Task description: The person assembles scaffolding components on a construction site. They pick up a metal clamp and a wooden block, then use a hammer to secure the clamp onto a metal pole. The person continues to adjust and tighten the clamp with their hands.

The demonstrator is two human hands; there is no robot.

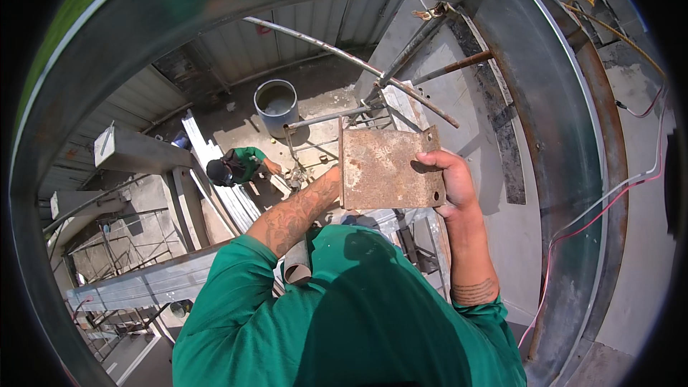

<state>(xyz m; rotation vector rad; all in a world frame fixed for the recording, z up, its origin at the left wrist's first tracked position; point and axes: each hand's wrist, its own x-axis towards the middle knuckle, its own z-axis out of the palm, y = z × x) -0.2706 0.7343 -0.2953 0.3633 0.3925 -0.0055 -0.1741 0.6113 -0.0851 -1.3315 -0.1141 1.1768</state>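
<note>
A rusty, squarish steel bracket (387, 168) is held up in front of my chest. It has a raised flange along its left edge and holes near its right corners. My right hand (455, 183) grips its right side, thumb on the near face and the other fingers behind. My left hand (334, 180) reaches the bracket's left edge and passes behind it, so its fingers are hidden. Below my left forearm, the open end of a metal tube (296, 272) shows against my green shirt.
Wide steel beams (566, 172) curve around me, with red and white wires (609, 201) across the right one. Scaffold pipes (351, 61) cross ahead. Far below, a co-worker (240, 166) in green bends near long white bars (215, 165); a drum of liquid (276, 107) stands beyond.
</note>
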